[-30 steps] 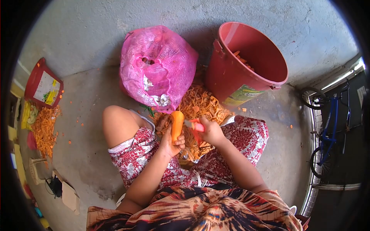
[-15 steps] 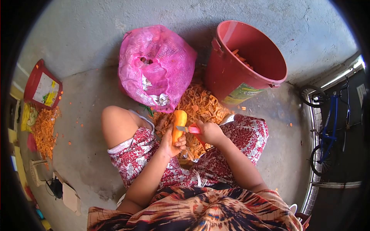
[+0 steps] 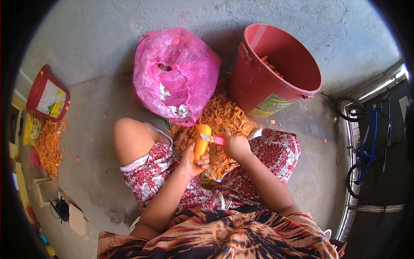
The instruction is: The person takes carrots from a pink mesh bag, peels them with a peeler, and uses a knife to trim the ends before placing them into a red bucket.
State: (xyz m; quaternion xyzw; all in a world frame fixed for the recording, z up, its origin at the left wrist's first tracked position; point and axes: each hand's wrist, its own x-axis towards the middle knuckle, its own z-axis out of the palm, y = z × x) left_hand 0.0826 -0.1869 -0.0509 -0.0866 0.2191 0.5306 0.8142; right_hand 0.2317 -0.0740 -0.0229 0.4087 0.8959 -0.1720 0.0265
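My left hand [image 3: 195, 162] is wrapped round the lower part of a peeled orange carrot [image 3: 201, 142], which stands nearly upright above my crossed legs. In my right hand [image 3: 236, 146] is a peeler with a pink-red handle [image 3: 219, 140]. Its metal blade [image 3: 207, 137] lies against the carrot's upper right side. Beneath both hands, a heap of carrot peelings [image 3: 226, 116] spreads over the floor between my legs. My right fingers hide most of the handle.
Beyond my knees stand a bulging pink mesh sack [image 3: 177, 73] and a tall red bin [image 3: 276, 69] with carrots inside. At left are a red bucket [image 3: 48, 95] and another pile of peelings [image 3: 48, 146]. A blue bicycle [image 3: 366, 142] is at right.
The peeler blade has moved slightly up along the carrot and turned a little. The carrot's top has tilted slightly to the right. Both hands keep their grip.
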